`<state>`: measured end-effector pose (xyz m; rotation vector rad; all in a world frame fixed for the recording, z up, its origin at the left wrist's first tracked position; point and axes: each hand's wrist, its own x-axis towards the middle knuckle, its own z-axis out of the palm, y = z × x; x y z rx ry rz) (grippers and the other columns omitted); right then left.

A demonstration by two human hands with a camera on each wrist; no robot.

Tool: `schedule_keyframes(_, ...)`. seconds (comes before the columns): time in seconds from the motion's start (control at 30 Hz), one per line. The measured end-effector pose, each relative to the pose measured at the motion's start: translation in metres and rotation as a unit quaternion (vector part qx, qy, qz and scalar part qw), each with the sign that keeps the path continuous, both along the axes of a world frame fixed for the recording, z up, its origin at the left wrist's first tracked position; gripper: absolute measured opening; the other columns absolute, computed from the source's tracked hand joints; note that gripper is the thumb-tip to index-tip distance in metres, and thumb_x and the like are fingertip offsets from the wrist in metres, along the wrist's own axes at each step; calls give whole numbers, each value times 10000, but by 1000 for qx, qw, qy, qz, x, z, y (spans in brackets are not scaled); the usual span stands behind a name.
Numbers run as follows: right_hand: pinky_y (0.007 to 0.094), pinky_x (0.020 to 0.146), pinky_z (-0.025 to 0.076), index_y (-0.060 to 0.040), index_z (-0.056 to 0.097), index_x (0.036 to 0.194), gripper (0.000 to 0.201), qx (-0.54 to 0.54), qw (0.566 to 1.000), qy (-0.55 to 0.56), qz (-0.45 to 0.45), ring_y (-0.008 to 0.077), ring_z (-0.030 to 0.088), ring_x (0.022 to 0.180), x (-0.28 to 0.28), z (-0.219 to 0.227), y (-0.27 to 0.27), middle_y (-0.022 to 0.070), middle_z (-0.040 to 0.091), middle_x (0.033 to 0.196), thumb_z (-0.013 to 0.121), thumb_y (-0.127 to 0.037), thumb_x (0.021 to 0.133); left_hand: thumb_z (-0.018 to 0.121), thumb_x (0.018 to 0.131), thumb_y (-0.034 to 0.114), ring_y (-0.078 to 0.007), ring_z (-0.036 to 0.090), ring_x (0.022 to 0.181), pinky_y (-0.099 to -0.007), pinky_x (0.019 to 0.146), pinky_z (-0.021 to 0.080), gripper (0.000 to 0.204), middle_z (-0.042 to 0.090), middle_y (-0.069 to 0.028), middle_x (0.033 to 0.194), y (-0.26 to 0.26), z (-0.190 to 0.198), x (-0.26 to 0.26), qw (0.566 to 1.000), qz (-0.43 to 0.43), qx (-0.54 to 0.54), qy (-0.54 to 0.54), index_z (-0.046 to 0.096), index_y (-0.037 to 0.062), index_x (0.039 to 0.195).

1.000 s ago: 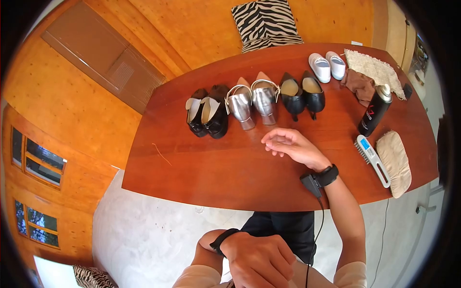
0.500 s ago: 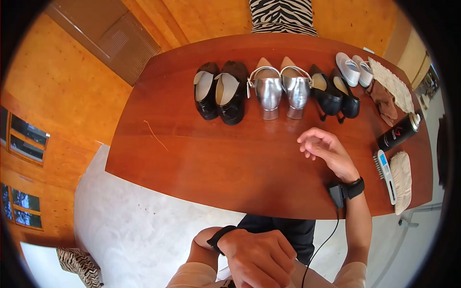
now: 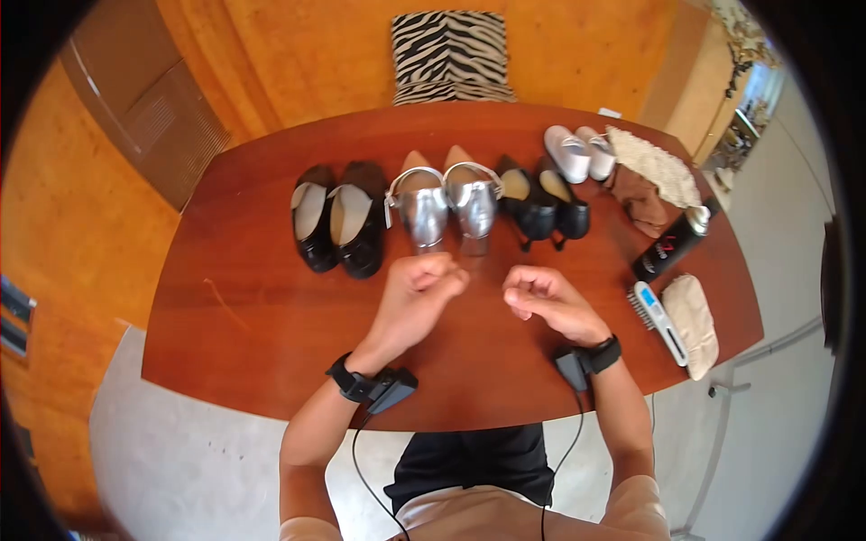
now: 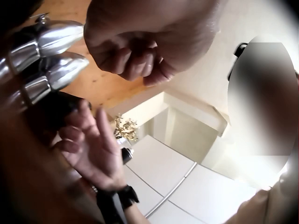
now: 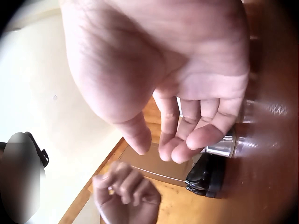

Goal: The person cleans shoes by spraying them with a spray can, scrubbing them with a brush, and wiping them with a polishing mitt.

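Observation:
Over the table (image 3: 271, 361), my left hand (image 3: 408, 307) hangs loosely curled and holds nothing, its knuckles just in front of the silver slingback heels (image 3: 424, 216). To its right, my right hand (image 3: 561, 308) is half curled with thumb and fingers apart, also holding nothing. Left of the silver pair stand black loafers (image 3: 358, 236); to the right are black heels (image 3: 530, 206). In the left wrist view the right hand (image 4: 93, 156) faces the left, palm showing. The right wrist view shows the left hand (image 5: 128, 198) with bent fingers.
Small white shoes (image 3: 566, 155) stand at the back right beside a cream knitted cloth (image 3: 657, 167) and a brown cloth (image 3: 636, 200). A black spray can (image 3: 667, 248), a brush (image 3: 661, 323) and a beige pad (image 3: 693, 325) lie at the right. Cables hang from both wrists.
My left hand has come up from near my body and now reaches out over the table. The head view has swung round; the right hand keeps its loose curl. The shoes stay in their row.

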<state>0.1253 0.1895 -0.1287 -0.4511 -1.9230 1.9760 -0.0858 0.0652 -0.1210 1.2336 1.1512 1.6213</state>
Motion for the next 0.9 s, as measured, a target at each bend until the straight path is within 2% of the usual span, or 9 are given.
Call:
schedule_keyframes(0.07,223,595,306,-114,524,829,258,-29,999,-20,0,37,368,655,4,2,1,-79,427,737,647,-205,1036,625,1012,91,-12,235,585,-257,532,166,507,280,112,633,3,3,-6,997,43,-55,-10,269,188,664)
schedule_keyframes(0.17,232,570,231,-145,424,769,352,-23,999,2,-30,31,294,633,8,2,1,-97,347,700,645,-200,1037,616,1059,220,-29,214,555,-269,521,155,540,258,105,610,-1,-3,-14,989,28,-84,-116,269,197,646)
schedule_keyframes(0.2,232,570,231,-145,424,769,352,-15,999,-1,-37,31,294,633,10,5,-1,-97,347,700,645,-200,1037,572,1087,332,-46,207,538,-277,514,161,538,240,91,588,1,-7,-18,989,26,-80,-121,290,204,647)
schedule_keyframes(0.33,242,579,242,-135,464,769,348,71,989,4,-130,6,310,653,28,27,-15,-111,393,709,692,-213,1020,507,1103,415,-58,226,516,-272,511,184,502,261,80,570,5,-20,-28,984,49,-66,-158,319,201,689)
schedule_keyframes(0.43,210,662,361,-100,521,860,240,140,966,7,-218,10,433,739,51,48,-31,-88,468,803,714,-137,996,495,1106,407,-63,235,516,-269,509,186,488,273,74,569,6,-25,-27,981,68,-76,-166,325,201,698)
schedule_keyframes(0.5,232,790,459,-68,579,1052,149,204,936,-3,-287,46,572,863,75,49,-32,-55,587,902,710,-93,987,498,1105,390,-61,242,518,-267,505,192,478,301,68,584,7,-30,-29,979,57,-73,-183,324,200,702)
schedule_keyframes(0.7,266,870,510,-52,573,1171,231,218,860,-63,-457,101,647,942,151,45,-22,13,652,987,699,-65,978,577,1055,261,-11,326,557,-203,512,233,326,412,90,688,4,-25,-33,977,75,-64,-188,446,171,769)
schedule_keyframes(0.83,279,888,509,-44,588,1171,240,213,847,-102,-476,112,637,964,175,24,-24,15,652,1033,713,-83,970,619,1011,203,-7,327,577,-201,520,231,286,410,95,695,7,-31,-30,981,52,-81,-168,464,179,772)
schedule_keyframes(0.9,293,909,503,-35,603,1168,247,290,861,-161,-385,118,628,1023,177,8,-27,24,653,1071,724,-103,964,636,987,164,-4,315,589,-203,527,230,280,409,100,707,6,-34,-28,987,50,-77,-129,471,186,763)
